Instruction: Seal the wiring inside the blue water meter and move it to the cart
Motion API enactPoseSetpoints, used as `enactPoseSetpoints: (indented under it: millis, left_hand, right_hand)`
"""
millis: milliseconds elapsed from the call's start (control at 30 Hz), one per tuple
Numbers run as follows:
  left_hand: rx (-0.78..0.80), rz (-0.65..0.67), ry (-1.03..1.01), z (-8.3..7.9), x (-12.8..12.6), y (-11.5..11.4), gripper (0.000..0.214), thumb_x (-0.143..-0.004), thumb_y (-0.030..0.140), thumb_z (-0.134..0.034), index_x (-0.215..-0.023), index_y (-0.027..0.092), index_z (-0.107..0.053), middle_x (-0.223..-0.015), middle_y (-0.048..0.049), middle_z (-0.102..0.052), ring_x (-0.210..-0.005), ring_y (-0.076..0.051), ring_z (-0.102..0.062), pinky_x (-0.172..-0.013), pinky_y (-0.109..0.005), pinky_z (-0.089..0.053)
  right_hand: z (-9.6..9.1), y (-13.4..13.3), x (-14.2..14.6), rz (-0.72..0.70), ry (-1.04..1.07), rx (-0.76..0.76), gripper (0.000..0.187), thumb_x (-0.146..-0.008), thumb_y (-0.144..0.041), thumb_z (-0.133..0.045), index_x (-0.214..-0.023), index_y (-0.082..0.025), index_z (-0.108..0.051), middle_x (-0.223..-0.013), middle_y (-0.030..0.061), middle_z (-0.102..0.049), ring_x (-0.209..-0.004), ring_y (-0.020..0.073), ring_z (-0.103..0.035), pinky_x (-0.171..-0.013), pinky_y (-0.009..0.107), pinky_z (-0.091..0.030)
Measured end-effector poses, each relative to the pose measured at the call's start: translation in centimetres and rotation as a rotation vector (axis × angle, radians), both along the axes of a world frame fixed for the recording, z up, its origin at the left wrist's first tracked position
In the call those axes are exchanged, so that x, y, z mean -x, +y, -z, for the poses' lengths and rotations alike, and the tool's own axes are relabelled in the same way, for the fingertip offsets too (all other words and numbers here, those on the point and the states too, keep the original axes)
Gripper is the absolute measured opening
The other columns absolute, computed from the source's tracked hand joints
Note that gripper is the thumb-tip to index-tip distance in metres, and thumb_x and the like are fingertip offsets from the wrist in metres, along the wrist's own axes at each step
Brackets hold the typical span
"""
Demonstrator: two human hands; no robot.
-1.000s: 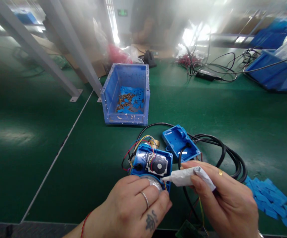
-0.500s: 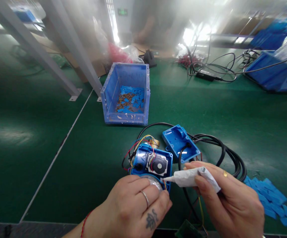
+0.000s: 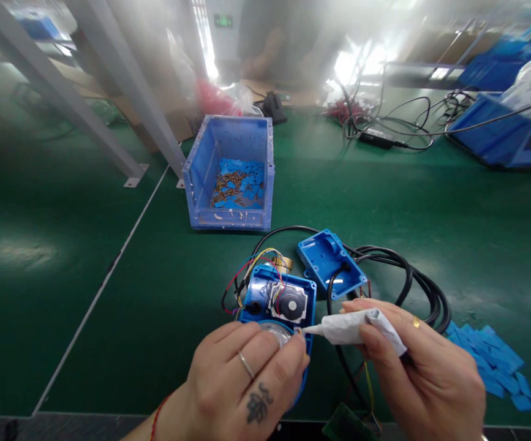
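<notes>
Hands of one person work over a green table (image 3: 86, 257), seen from a head camera. The left hand (image 3: 242, 380) presses down on the near end of an open blue housing (image 3: 277, 303), fingers curled over a clear round part (image 3: 274, 332), grip clenched on it. The right hand (image 3: 412, 367) holds a white tube (image 3: 348, 326), grip closed around it, nozzle tip touching the housing's near right corner, just beside the left fingertips.

Compared with a second ago, the left hand has slid slightly left and its fingers have shifted on the round part, exposing a bit more of it. The tube's tip has crept closer to the housing edge. This suggests the paste is now being laid at the seam, with the housing steadied.

Counts: two hands, one tube, one housing with a round black disc (image 3: 291, 303) inside and several coloured wires (image 3: 251, 269) coming from its far end. One loose blue cover (image 3: 327, 263) lies just beyond, right of the housing. One coiled black cable (image 3: 412, 288) circles behind it. One blue bin (image 3: 228, 174) stands farther back holding small brass and blue pieces. One pile of blue scraps (image 3: 490, 364) lies at the right.
</notes>
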State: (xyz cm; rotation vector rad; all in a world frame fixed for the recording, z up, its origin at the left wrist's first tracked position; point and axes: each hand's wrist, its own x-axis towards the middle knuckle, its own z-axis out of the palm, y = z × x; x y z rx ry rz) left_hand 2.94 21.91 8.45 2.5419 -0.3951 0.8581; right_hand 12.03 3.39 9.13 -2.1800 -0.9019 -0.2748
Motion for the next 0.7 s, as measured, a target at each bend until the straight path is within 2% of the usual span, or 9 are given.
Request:
enactPoseSetpoints:
  millis: [100, 300, 600, 700]
  left_hand:
    - [0.052, -0.087, -0.005, 0.1, 0.6, -0.1, 0.010, -0.082, 0.010, -0.058, -0.091, 0.011, -0.062, -0.076, -0.0029, -0.065, -0.068, -0.012, -0.060, -0.065, -0.025, -0.053]
    - [0.134, -0.105, -0.078, 0.2, 1.5, -0.1, 0.024, -0.073, 0.004, -0.063, -0.096, 0.009, -0.057, -0.094, -0.0051, -0.057, -0.088, -0.015, -0.056, -0.081, -0.033, -0.053]
    - [0.136, -0.109, -0.109, 1.1, 3.2, 0.3, 0.027, -0.066, -0.001, -0.063, -0.091, 0.011, -0.058, -0.098, -0.0046, -0.058, -0.091, -0.017, -0.057, -0.081, -0.040, -0.054]
    - [0.156, -0.123, -0.123, 1.1, 3.7, 0.3, 0.025, -0.066, -0.002, -0.063, -0.087, 0.011, -0.058, -0.096, -0.0032, -0.059, -0.089, -0.016, -0.058, -0.080, -0.038, -0.054]
  right_hand:
    - [0.1, 0.0, 0.1, 0.001, 0.002, 0.000, 0.015, -0.087, -0.025, -0.054, -0.090, -0.018, -0.067, -0.083, 0.0019, -0.072, -0.069, 0.0121, -0.069, -0.068, 0.016, -0.056]
    - [0.4, -0.1, 0.4, 0.018, 0.025, -0.031, 0.014, -0.088, -0.025, -0.054, -0.093, -0.019, -0.066, -0.085, 0.0015, -0.072, -0.071, 0.0112, -0.068, -0.068, 0.015, -0.055]
    - [1.7, -0.4, 0.6, 0.039, 0.096, -0.044, 0.015, -0.089, -0.024, -0.052, -0.098, -0.022, -0.065, -0.088, 0.0002, -0.071, -0.072, 0.0116, -0.067, -0.070, 0.020, -0.055]
    - [1.5, -0.3, 0.7, 0.057, 0.078, -0.040, 0.015, -0.089, -0.025, -0.052, -0.095, -0.020, -0.066, -0.085, 0.0011, -0.071, -0.073, 0.0121, -0.067, -0.069, 0.020, -0.054]
